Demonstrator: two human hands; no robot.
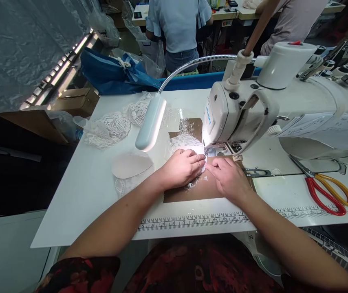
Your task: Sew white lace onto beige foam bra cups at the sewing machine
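Note:
A white lace piece (186, 141) lies under the needle end of a white sewing machine (223, 110). My left hand (181, 169) rests on the lace just left of the needle, its fingers laid flat and pressing it down. To the right, my right hand (230, 178) has thumb and forefinger pinched at the lace's near edge, close to the presser foot. Part of the lace is hidden beneath my fingers. Brown tape (198, 194) covers the tabletop under both hands.
A lamp head (151, 122) hangs left of the machine. Lace pieces (108, 129) and a smooth white cup-shaped piece (131, 165) lie left. Scissors with red and yellow handles (327, 189) rest at right. A ruler strip (192, 221) runs along the front edge. Two people sit beyond.

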